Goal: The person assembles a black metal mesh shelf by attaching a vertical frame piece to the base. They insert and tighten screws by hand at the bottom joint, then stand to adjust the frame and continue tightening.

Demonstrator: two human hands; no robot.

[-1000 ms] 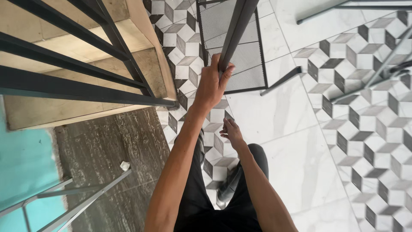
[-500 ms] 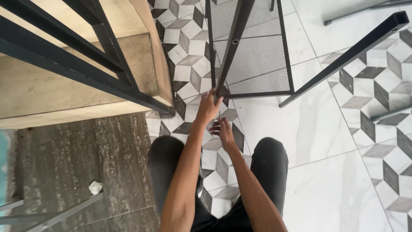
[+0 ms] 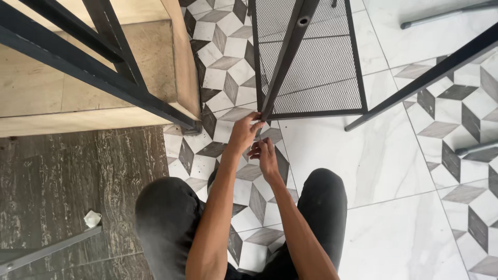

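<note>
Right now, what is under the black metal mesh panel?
Through the mesh panel pale floor tiles show. The slanted black bar held by the left hand hides a strip of it.

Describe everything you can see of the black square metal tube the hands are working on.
The black square metal tube looks painted and matte, with a round hole in one face near the top. It slants down from the top edge, above a black mesh panel, to its lower end, where the left hand grips it; the right hand is just below.

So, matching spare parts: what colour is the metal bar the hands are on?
Black metal bar, clearest in the head view.
</note>
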